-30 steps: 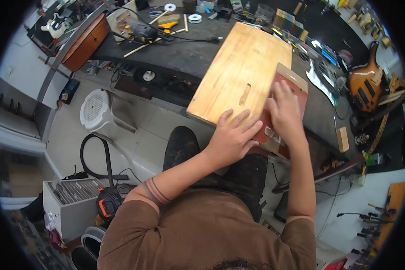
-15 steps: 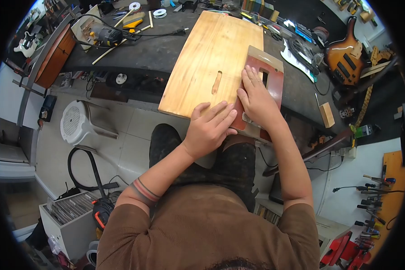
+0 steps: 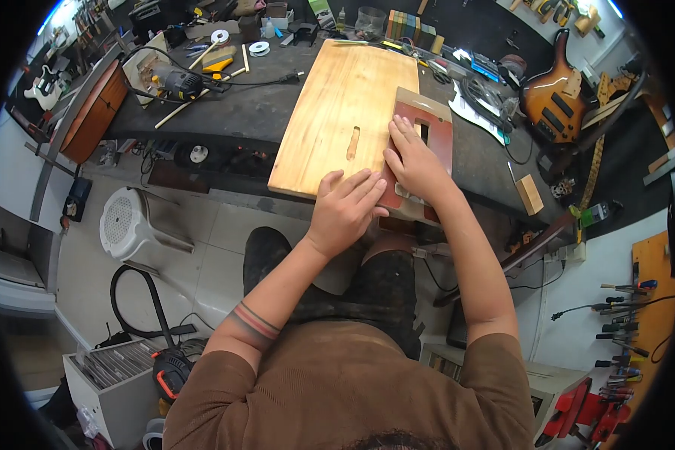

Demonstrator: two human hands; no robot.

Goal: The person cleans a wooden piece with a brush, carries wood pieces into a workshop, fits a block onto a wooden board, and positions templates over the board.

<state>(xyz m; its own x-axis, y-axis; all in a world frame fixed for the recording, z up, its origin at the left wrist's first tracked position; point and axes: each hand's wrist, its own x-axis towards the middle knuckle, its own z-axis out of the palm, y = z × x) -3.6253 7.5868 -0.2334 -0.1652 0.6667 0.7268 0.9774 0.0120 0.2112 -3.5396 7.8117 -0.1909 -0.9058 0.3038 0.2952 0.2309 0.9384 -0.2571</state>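
A pale wooden board [image 3: 319,120] with a small elongated slot lies on the workbench and reaches past its front edge. Along its right side rests a reddish-brown wooden panel [image 3: 440,142] with a rectangular cutout and a bare tan strip at its far end. My right hand [image 3: 420,165] lies flat on the panel, its fingers stretched forward beside the cutout. At the near edge, my left hand [image 3: 345,206] is laid with fingers extended where board and panel meet; its thumb is by the panel's near end. The undersides of both pieces are hidden.
A corded power tool [image 3: 176,81] sits on the bench at left. An electric guitar body [image 3: 559,94] and a small wood block [image 3: 529,195] are at right. On the floor at left are a white stool [image 3: 124,225] and a black hose [image 3: 157,292].
The whole view has tilted slightly, so the board and panel appear lower and a little left. Both hands stay in nearly the same places on the wood.
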